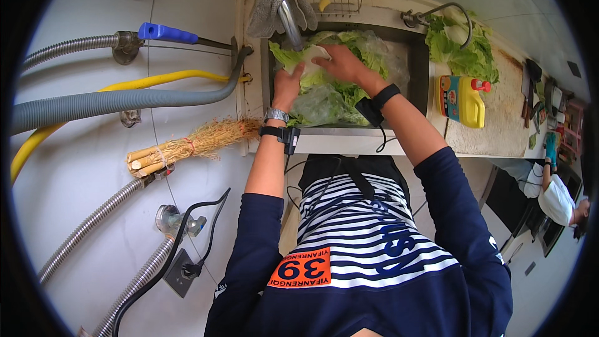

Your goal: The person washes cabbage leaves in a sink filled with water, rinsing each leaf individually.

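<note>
Under the metal faucet (291, 25), my left hand (286, 85) and my right hand (344, 64) grip a cabbage leaf (310, 66) with a white stem and green frilled edge. More leafy cabbage (374, 54) fills the steel sink (419, 86) beneath and around my hands. Clear plastic film or a bag (323, 103) lies among the leaves, nearest my left wrist. Leaves and my own fingers hide part of the sink floor. A grey knit glove (271, 7) drapes over the faucet.
Right of the sink stand a yellow detergent jug (461, 101) and loose cabbage leaves (461, 49) on the counter (491, 135). A straw brush (196, 145) and hoses (121, 105) are on the left. A wire rack (334, 2) is behind the sink. Another person (559, 199) works far right.
</note>
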Motion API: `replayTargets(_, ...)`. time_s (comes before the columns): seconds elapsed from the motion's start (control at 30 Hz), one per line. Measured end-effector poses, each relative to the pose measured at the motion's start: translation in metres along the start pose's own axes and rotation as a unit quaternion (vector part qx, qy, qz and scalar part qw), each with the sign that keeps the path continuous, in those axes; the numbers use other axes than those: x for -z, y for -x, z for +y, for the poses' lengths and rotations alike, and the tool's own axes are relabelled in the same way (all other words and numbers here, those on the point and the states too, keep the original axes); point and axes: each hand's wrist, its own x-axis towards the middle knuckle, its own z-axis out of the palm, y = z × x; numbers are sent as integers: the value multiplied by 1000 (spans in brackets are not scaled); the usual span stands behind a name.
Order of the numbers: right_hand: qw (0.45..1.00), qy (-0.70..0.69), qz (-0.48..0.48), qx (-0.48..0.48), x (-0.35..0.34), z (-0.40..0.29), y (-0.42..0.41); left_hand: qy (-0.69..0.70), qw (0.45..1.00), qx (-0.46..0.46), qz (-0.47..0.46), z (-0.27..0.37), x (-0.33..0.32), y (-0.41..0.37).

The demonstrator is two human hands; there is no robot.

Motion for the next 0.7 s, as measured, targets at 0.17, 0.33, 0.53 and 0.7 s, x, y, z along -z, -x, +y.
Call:
replayTargets(0.17, 936, -250, -89, -229, 16, -20, -9, 174, 984, -36, -25, -7, 5, -1)
replayTargets(0.33, 875, -395, -74, -271, 11, -5, -8, 289, 953, -24, -84, 7, 9, 4)
replayTargets(0.53, 795, -521, -32, -309, -5, 5, 4, 374, 917, -20, -133, 7, 5, 2)
replayTargets(0.7, 728, -608, 7, -318, -14, 9, 16, 430, 894, 19, -122, 8, -8, 4)
